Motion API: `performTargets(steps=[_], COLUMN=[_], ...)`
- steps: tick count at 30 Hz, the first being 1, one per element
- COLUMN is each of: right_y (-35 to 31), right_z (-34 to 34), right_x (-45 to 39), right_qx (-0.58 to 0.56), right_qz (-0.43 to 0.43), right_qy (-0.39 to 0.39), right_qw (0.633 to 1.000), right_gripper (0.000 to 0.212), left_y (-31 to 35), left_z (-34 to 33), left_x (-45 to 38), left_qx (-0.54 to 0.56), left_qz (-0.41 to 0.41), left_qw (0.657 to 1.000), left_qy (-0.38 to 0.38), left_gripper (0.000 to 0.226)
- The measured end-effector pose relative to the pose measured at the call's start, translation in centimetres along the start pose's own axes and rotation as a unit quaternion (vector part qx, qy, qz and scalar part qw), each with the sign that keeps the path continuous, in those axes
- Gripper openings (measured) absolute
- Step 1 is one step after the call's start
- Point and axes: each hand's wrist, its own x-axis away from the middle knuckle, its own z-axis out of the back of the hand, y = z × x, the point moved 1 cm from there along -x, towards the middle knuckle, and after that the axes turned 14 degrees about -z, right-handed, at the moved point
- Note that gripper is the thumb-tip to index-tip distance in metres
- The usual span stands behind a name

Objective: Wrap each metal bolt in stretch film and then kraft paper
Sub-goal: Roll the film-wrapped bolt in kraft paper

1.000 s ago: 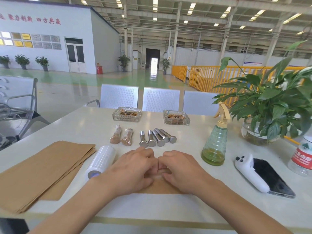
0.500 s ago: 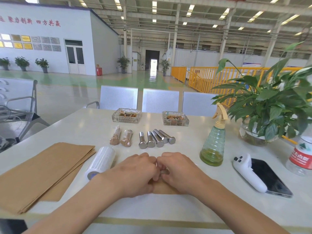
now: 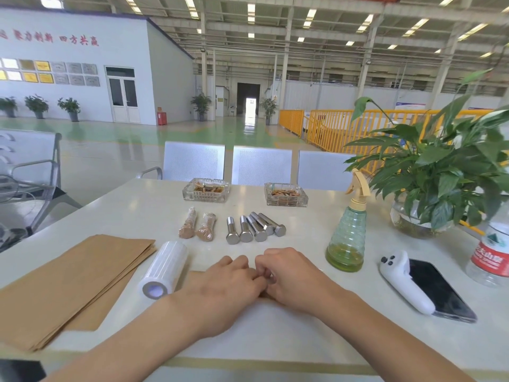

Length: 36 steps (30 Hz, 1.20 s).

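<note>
Both my hands meet at the table's near middle. My left hand and my right hand have their fingers curled round a bolt rolled in a kraft paper sheet. Only a small metal end shows between the fingers; the rest is hidden. Several bare metal bolts lie side by side farther back. Left of them lie two bolts wrapped in kraft paper. A stretch film roll lies by my left wrist, beside a stack of kraft paper sheets.
Two glass ashtrays stand at the back. On the right are a green spray bottle, a potted plant, a white controller on a phone, and a water bottle. Chairs line the far edge.
The kraft sheet that showed under and in front of my hands has been rolled up; little of it shows now. Both hands have stayed together at the same spot.
</note>
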Motion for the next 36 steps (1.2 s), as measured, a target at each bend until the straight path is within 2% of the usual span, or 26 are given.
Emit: performTargets(steps=[3,7,10,14,19,21,24,28,30,32,33,36], right_y=[0.0,0.3,0.5,0.2,0.0,-0.2,-0.3,-0.1,0.1,0.4,0.4,0.5], right_z=[-0.1,-0.3,-0.2,0.3,1.5,2.0,2.4,2.6,2.7,2.5,2.3,1.7], right_x=[-0.2,-0.4,-0.6,-0.8,-1.3,-1.5,-1.6,-1.3,-1.4,-1.7,-1.7,-1.7], right_qx=[-0.003,-0.011,-0.022,-0.049,-0.048,-0.044,-0.040,-0.069,-0.060,-0.044,-0.041,-0.038], right_qz=[0.003,0.012,0.006,-0.038,-0.074,-0.087,-0.092,-0.124,-0.108,-0.087,-0.082,-0.074], right_qy=[-0.004,-0.004,-0.003,-0.025,-0.059,-0.075,-0.078,-0.137,-0.146,-0.127,-0.114,-0.083], right_qw=[1.000,1.000,1.000,0.998,0.994,0.992,0.992,0.980,0.981,0.987,0.989,0.993], right_gripper=[0.014,0.010,0.009,0.021,0.003,0.012,0.038,0.048,0.041,0.020,0.015,0.014], left_y=[-0.1,-1.0,-1.5,-1.5,-1.7,-1.8,-1.9,-2.1,-2.2,-2.4,-2.5,-3.0], left_z=[-0.9,-1.0,-1.3,-2.0,-2.3,-2.4,-2.6,-2.5,-2.4,-2.3,-2.3,-2.1], left_x=[0.5,1.3,1.4,1.3,0.9,0.7,0.6,0.6,0.5,0.5,0.4,0.3], left_qx=[0.015,0.086,0.142,0.179,0.215,0.223,0.229,0.242,0.242,0.240,0.240,0.245], left_qz=[0.018,0.046,0.067,0.116,0.167,0.185,0.200,0.211,0.213,0.211,0.207,0.194], left_qw=[0.999,0.987,0.976,0.960,0.937,0.931,0.924,0.918,0.919,0.920,0.922,0.930], left_qy=[0.044,0.124,0.151,0.183,0.220,0.223,0.232,0.233,0.228,0.226,0.223,0.194], left_gripper=[0.043,0.017,0.007,0.006,0.008,0.008,0.008,0.013,0.014,0.018,0.020,0.027])
